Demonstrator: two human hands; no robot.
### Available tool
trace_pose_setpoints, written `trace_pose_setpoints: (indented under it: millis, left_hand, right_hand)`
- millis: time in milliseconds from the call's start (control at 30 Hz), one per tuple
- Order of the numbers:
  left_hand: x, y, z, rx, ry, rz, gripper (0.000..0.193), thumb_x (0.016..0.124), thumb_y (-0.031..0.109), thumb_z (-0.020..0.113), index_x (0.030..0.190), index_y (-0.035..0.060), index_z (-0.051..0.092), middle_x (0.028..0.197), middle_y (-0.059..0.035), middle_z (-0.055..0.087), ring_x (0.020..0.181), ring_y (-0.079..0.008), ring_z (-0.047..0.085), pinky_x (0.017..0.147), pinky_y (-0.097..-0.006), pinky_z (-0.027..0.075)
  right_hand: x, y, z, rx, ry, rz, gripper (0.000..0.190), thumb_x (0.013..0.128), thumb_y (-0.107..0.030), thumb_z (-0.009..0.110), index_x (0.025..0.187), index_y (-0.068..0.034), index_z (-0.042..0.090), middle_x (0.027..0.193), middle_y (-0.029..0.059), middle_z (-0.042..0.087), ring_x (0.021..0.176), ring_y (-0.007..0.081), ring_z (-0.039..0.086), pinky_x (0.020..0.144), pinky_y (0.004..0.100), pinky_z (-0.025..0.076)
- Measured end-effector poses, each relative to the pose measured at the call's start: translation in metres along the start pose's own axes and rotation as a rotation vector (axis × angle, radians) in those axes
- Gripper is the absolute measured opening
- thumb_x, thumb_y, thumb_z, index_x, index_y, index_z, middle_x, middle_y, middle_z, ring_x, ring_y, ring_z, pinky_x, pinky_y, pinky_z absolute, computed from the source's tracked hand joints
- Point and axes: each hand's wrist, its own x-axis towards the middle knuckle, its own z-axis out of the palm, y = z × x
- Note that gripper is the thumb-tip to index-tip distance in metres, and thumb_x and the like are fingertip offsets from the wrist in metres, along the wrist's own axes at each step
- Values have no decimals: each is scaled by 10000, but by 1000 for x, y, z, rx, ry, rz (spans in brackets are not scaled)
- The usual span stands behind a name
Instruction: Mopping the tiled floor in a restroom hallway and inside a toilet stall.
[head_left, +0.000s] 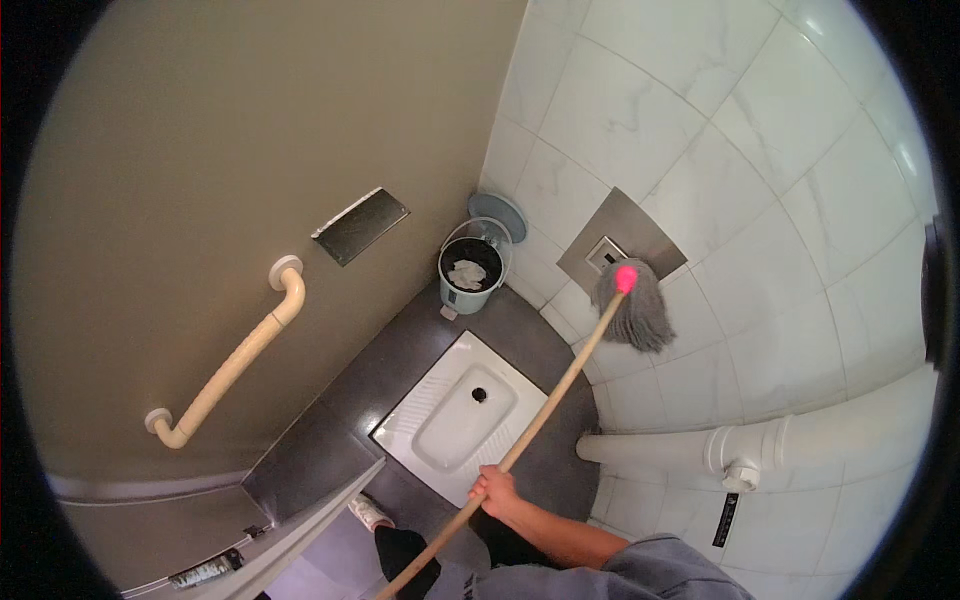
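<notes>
My right hand (495, 490) is wrapped around the wooden handle of a mop (559, 391), about midway along it. The handle runs up and away to a pink socket (625, 280) and a grey string mop head (642, 311). That mop head hangs in front of the lower part of a steel wall plate (616, 225) with a small flush panel (604, 254); whether it touches the plate I cannot tell. Beneath the handle, a white ceramic squat toilet (465, 412) is set in the dark floor. My left hand is out of view.
A lidded bucket bin (466, 300) with crumpled paper stands in the corner, lid raised. On the left wall are a cream grab bar (232, 361) and a dark metal plate (361, 225). A thick white pipe (652, 448) runs along the right wall. A partition edge (315, 514) rises beside my foot.
</notes>
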Motion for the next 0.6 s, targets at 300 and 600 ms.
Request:
trace_pose_setpoints:
  millis: [300,600]
  left_hand:
    - [-20,-63,112,209,133,-71,345,738,375,535,993,143,526,724,-147,537,683,-309,504,579,-420,406]
    - [-3,-47,87,99,-104,-161,337,737,361,542,984,133,522,762,-145,538,725,-303,502,601,-412,397]
  right_hand:
    - [12,-2,39,-44,-23,111,134,755,-72,500,717,-87,373,502,17,319,394,144,325,387,334,338]
    - [36,-31,70,-240,-84,-68,157,735,-55,534,743,-74,378,502,30,374,373,145,380,351,323,365]
